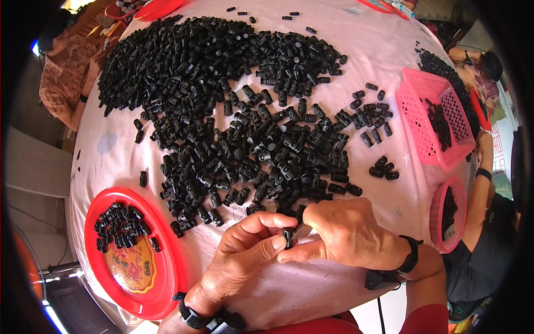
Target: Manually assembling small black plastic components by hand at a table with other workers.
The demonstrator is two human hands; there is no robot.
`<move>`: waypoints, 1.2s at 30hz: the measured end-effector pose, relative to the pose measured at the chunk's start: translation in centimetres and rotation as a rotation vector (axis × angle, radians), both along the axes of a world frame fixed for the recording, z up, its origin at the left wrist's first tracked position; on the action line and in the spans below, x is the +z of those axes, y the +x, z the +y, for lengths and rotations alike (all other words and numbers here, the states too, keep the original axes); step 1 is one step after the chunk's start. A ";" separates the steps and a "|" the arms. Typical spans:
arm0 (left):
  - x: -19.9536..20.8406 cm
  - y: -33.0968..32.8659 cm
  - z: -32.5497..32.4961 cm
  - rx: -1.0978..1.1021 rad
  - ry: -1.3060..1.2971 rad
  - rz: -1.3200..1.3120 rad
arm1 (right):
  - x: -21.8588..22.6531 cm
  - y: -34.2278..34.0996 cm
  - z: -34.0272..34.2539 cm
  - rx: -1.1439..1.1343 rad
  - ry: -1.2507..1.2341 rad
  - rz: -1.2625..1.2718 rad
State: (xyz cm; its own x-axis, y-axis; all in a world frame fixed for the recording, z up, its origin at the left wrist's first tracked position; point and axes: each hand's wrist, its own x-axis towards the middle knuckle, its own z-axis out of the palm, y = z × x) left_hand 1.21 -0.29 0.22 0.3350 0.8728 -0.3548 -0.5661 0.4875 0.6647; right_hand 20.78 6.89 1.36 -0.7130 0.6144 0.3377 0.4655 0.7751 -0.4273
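My left hand pinches a small black cord lock upright between thumb and fingertips, just above the near part of the table. From the right, my right hand comes up against the same piece, its fingers curled and its thumb stretched toward the lock. Something thin seems to sit between those right fingertips, but it is too small to make out. Directly beyond both hands spreads a large pile of black cord locks, thinning toward me.
At the left a red plate holds several cord locks. A pink basket and a round pink container stand at the right, with black pieces inside. Other people sit at the far left and right of the pink-clothed table.
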 end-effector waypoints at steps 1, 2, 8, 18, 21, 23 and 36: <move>0.2 0.0 0.1 -0.001 -0.009 0.024 | 0.0 0.0 0.1 0.010 -0.011 0.002; 0.2 0.0 0.0 -0.006 -0.005 0.026 | 0.0 0.1 0.1 0.006 -0.007 0.003; 0.1 0.3 0.0 0.007 0.004 0.037 | -0.6 0.0 0.1 0.010 -0.015 0.037; -0.6 0.0 -0.1 -0.010 0.015 0.008 | -0.5 0.1 0.0 0.024 -0.027 0.044; -0.7 -0.1 -0.2 -0.013 0.034 0.008 | -0.5 0.0 0.1 0.027 -0.017 0.045; -0.6 0.0 0.0 -0.021 0.037 0.006 | -0.5 0.1 0.1 0.019 -0.010 0.049; -0.7 0.0 -0.1 -0.008 0.016 -0.048 | -0.3 0.2 -0.1 0.084 -0.071 0.029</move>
